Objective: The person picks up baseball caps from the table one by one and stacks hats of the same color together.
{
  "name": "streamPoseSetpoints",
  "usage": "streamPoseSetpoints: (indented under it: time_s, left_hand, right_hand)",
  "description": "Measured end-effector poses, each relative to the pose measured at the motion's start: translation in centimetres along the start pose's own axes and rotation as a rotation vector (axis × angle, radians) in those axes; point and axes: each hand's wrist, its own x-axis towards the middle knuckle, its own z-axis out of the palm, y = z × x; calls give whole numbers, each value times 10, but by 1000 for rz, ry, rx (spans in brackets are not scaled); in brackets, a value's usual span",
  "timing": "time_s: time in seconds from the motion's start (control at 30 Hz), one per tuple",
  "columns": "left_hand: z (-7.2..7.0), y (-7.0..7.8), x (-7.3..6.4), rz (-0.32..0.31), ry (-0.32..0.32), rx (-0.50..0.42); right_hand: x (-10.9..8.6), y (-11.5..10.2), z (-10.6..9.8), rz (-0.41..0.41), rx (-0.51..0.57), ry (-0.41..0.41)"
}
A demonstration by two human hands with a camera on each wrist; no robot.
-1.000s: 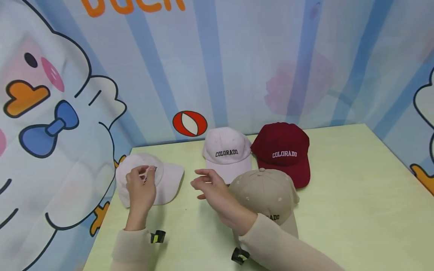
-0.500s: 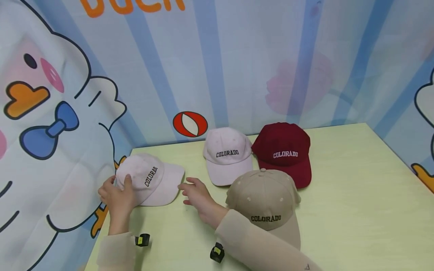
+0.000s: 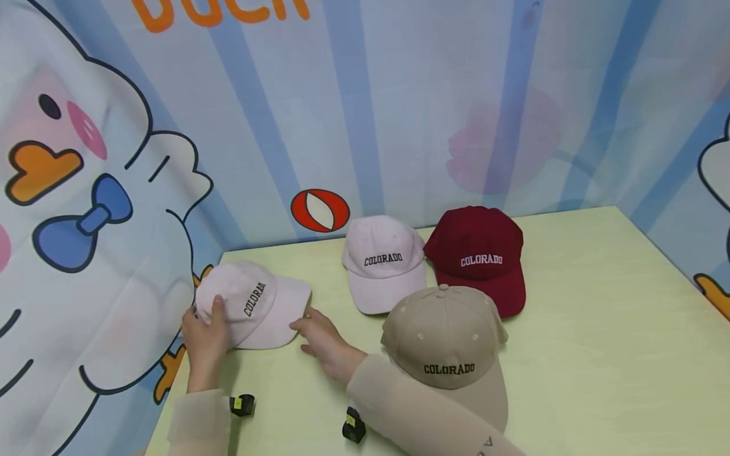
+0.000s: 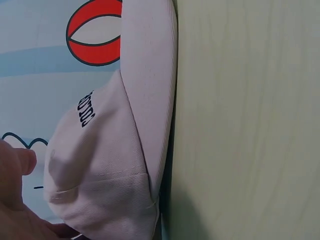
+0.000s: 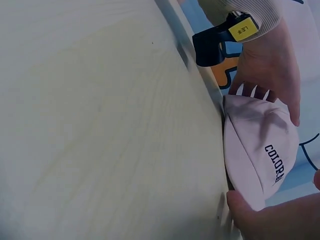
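A pale pink cap (image 3: pixel 236 304) lettered COLORADO lies at the table's left, its brim pointing right. My left hand (image 3: pixel 206 337) grips the back of its crown, thumb laid along the top. In the right wrist view, the left hand (image 5: pixel 267 65) has its fingers at the cap's rear edge. My right hand (image 3: pixel 327 345) reaches to the brim with fingers spread, fingertips right at its front edge. The left wrist view shows the pink cap (image 4: pixel 107 165) side-on, with the left hand (image 4: pixel 17 200) behind it.
A second pale pink cap (image 3: pixel 383 263) and a dark red cap (image 3: pixel 478 250) sit side by side at the back. In front of them lies a beige cap (image 3: pixel 445 329), partly covered by my right sleeve (image 3: pixel 419 402). A printed cloth (image 3: pixel 410 107) hangs behind the table (image 3: pixel 616 354).
My left hand has moved from over the cap's lettering to the back of its crown. My right hand has moved left from near the beige cap to the pink brim.
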Motion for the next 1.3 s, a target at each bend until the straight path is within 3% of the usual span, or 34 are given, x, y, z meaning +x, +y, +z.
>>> streamPoseSetpoints:
  time_s: [0.27, 0.73, 1.3]
  left_hand:
    - [3, -1, -1, -30, 4, -79]
    - [13, 14, -11, 61, 114, -296]
    - [9, 38, -30, 108, 149, -372]
  right_hand:
    - [-1, 3, 3, -28, 40, -67]
    - [-11, -1, 6, -4, 63, -49]
    - [-34, -11, -1, -46, -13, -55]
